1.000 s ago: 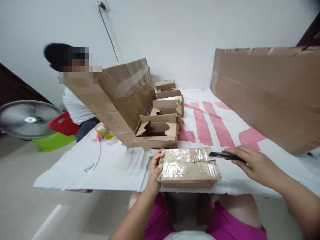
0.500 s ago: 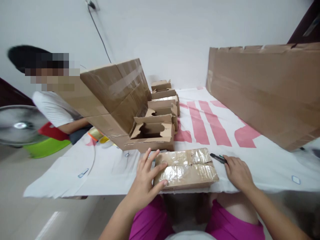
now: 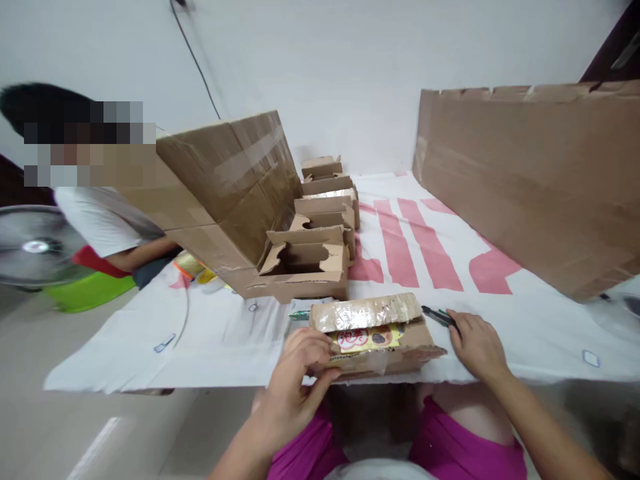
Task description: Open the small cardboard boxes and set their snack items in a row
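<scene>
A taped cardboard box (image 3: 395,362) lies at the table's front edge, with its top parted along the middle. Inside, a yellow printed package (image 3: 373,338) shows through the gap. My left hand (image 3: 295,370) grips the box's front flap at the left end, thumb on the outer side and fingers over the edge. Just right of the box, my right hand (image 3: 477,347) rests on the table, closed around a dark utility knife (image 3: 436,315) that points left toward the box. A small green and white packet (image 3: 305,308) sits behind the box's left corner.
Several open cardboard boxes (image 3: 300,288) stand in a row toward the wall. Tall cardboard panels rise on the left (image 3: 235,193) and right (image 3: 525,180). A co-worker (image 3: 107,217) sits at left, near a fan (image 3: 37,247). Tape rolls (image 3: 193,267) lie by the left panel.
My left hand has gone from lying spread on the closed box top to gripping its front flap. The top has opened, revealing the yellow package. My right hand has stayed with the knife.
</scene>
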Demonstrator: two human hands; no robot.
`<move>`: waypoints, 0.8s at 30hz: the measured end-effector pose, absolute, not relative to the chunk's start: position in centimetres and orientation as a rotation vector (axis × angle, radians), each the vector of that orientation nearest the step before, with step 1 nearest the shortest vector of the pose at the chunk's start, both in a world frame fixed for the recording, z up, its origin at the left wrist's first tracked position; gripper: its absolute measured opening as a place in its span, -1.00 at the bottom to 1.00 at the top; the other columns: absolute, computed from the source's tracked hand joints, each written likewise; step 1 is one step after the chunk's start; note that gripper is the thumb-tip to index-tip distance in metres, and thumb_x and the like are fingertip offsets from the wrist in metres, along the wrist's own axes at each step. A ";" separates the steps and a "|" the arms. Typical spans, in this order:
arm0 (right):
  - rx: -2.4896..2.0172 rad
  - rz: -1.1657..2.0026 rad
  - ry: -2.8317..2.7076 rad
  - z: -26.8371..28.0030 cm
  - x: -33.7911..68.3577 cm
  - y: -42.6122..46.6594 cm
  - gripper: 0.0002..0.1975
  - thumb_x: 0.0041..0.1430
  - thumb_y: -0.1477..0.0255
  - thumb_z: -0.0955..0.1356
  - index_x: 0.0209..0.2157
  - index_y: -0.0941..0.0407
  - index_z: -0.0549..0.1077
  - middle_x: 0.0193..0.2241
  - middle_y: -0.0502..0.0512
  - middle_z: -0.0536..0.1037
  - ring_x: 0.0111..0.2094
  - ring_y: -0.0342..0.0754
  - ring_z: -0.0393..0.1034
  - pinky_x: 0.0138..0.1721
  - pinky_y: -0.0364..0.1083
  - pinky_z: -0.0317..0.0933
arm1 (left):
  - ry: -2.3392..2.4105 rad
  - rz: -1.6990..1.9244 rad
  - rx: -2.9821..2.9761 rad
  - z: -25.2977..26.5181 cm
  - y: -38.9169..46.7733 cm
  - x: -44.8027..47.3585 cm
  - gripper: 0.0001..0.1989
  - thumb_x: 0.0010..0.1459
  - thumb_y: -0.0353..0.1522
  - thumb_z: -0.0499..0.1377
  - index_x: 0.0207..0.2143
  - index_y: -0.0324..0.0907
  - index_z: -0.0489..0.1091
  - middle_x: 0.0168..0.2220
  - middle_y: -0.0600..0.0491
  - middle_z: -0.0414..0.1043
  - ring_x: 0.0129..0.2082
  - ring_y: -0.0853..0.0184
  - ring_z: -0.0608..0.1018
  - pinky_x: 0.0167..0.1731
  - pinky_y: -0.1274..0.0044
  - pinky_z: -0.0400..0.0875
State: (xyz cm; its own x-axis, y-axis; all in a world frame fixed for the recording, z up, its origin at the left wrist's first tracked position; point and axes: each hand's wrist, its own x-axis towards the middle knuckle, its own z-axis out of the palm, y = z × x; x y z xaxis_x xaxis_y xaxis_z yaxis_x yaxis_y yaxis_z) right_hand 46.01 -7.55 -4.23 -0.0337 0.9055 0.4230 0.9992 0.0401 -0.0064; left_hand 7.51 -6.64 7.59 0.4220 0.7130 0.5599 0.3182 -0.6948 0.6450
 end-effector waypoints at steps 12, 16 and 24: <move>-1.699 -0.361 -1.797 -2.4 45.3 -7.0 -0.69 0.32 0.39 0.20 0.02 0.17 0.40 -0.09 0.27 0.49 -0.07 0.16 0.35 -0.10 0.14 0.27 | 1.185 1.304 2.089 4.7 -6.7 7.6 -0.55 0.06 -0.38 0.30 0.02 -0.04 0.36 -0.11 -0.02 0.49 -0.14 0.20 0.57 -0.20 0.47 0.49; -1.325 -0.337 -1.709 2.9 41.7 -8.4 -0.69 0.28 0.44 0.28 0.06 0.08 0.35 -0.14 0.20 0.47 -0.07 0.11 0.35 -0.04 0.13 0.26 | 1.189 1.220 2.030 4.6 -6.4 7.6 -0.43 0.06 -0.40 0.30 0.13 -0.03 0.28 -0.02 -0.05 0.45 -0.03 0.16 0.53 -0.09 0.42 0.45; -0.900 -0.303 -2.066 8.7 33.3 -9.3 -0.72 0.16 0.58 0.40 -0.08 0.08 0.47 -0.16 0.12 0.55 -0.01 0.06 0.32 0.01 0.06 0.28 | 1.172 1.154 2.012 5.4 -6.3 7.8 -0.48 0.05 -0.42 0.29 0.09 -0.03 0.34 -0.04 -0.04 0.48 -0.11 0.18 0.56 -0.16 0.44 0.46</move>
